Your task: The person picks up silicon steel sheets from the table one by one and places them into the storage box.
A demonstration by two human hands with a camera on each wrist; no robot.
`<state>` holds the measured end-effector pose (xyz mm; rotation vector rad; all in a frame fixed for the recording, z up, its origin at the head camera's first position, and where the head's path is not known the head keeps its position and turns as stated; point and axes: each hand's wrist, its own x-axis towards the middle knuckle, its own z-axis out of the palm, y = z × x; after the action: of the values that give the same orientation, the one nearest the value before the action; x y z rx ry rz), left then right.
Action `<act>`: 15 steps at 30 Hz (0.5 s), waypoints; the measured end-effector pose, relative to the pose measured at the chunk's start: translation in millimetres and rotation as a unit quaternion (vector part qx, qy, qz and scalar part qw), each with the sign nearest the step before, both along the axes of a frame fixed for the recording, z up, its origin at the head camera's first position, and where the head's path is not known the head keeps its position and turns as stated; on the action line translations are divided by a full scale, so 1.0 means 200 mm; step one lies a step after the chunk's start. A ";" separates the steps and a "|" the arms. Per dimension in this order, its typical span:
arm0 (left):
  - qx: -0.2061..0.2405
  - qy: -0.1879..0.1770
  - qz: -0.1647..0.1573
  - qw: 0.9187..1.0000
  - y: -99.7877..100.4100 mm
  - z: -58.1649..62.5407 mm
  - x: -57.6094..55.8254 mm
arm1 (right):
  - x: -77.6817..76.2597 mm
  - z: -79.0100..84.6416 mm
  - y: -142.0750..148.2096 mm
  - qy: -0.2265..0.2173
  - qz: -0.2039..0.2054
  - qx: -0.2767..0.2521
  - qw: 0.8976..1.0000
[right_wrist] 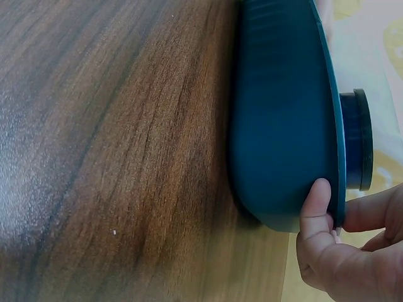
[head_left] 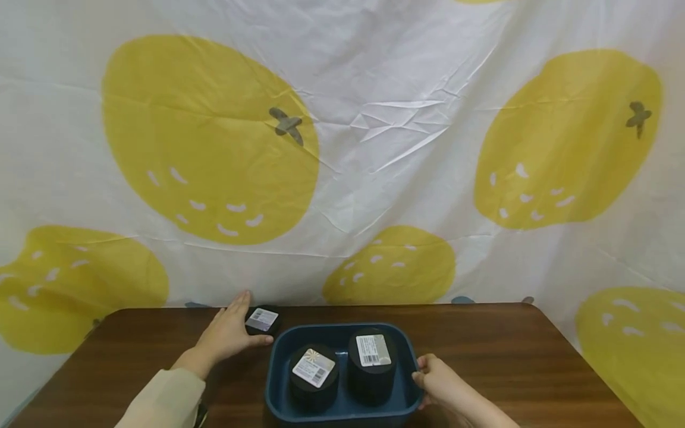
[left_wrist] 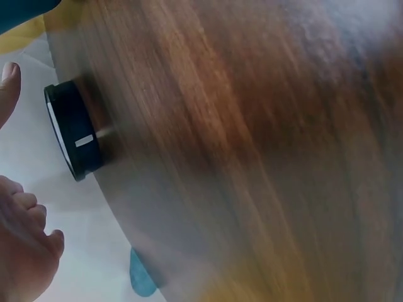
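Observation:
My left hand (head_left: 227,334) reaches around a low black round container (head_left: 262,320) with a white label, near the table's back edge. Fingers extend along its far side and the thumb points toward its near side; in the left wrist view the thumb (left_wrist: 9,93) is apart from the container (left_wrist: 73,130). With thumb and fingers, my right hand (head_left: 440,381) pinches the right rim of a dark blue tray (head_left: 342,328). Inside the tray stand a shorter black round container (head_left: 314,380) on the left and a taller one (head_left: 372,374) on the right, both labelled on top.
Dark wood-grain table (head_left: 492,339) extends on both sides of the tray. Behind its back edge hangs a white cloth (head_left: 396,178) printed with large yellow fruit. The low container stands just left of the tray's back left corner.

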<state>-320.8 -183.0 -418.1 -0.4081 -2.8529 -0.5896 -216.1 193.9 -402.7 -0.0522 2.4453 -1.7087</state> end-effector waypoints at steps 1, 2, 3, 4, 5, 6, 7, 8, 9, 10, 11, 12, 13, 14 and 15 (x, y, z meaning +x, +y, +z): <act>-0.001 0.000 0.001 1.000 0.00 0.00 0.00 | 0.00 0.00 0.00 0.000 -0.001 -0.001 1.000; -0.002 -0.002 0.004 1.000 0.00 0.00 0.00 | 0.00 0.00 0.00 0.000 -0.003 -0.001 1.000; -0.003 -0.002 0.006 1.000 0.00 -0.01 -0.01 | 0.00 0.00 0.00 0.000 -0.003 -0.001 1.000; -0.004 -0.002 0.008 1.000 0.01 -0.01 -0.01 | 0.00 0.00 0.00 0.000 -0.003 -0.001 1.000; -0.004 -0.004 0.009 1.000 0.01 -0.01 -0.01 | 0.00 0.00 0.00 0.000 -0.004 -0.001 1.000; -0.005 -0.006 0.011 1.000 0.01 -0.01 -0.02 | 0.00 0.00 0.00 -0.001 -0.003 0.000 1.000; -0.005 -0.010 0.012 1.000 0.02 -0.01 -0.02 | 0.00 0.00 0.00 -0.002 -0.003 0.000 1.000; -0.004 -0.013 0.013 1.000 0.02 -0.02 -0.02 | 0.00 0.00 0.00 -0.002 -0.003 0.001 1.000; -0.002 -0.017 0.013 1.000 0.02 -0.02 -0.02 | 0.00 0.00 0.00 -0.003 -0.004 0.001 1.000; 0.000 -0.022 0.014 1.000 0.02 -0.02 -0.03 | 0.00 0.00 0.00 -0.004 -0.004 0.000 1.000; 0.002 -0.028 0.016 0.999 0.02 -0.03 -0.03 | 0.00 0.00 0.00 -0.004 -0.003 -0.001 1.000; 0.004 -0.034 0.017 0.999 0.03 -0.03 -0.03 | 0.00 0.00 0.00 -0.005 -0.002 -0.003 1.000; 0.007 -0.040 0.019 0.999 0.03 -0.04 -0.04 | 0.00 0.00 0.00 -0.005 -0.001 -0.004 1.000; 0.009 -0.045 0.019 0.999 0.03 -0.04 -0.04 | 0.00 0.00 0.00 -0.004 -0.002 -0.003 1.000; 0.013 -0.050 0.020 0.998 0.03 -0.05 -0.04 | 0.00 0.00 0.00 -0.005 -0.002 -0.003 1.000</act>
<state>-329.1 -176.8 -428.2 -0.3261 -2.9377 -0.6556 -215.2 194.4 -402.0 -0.0394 2.4355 -1.7146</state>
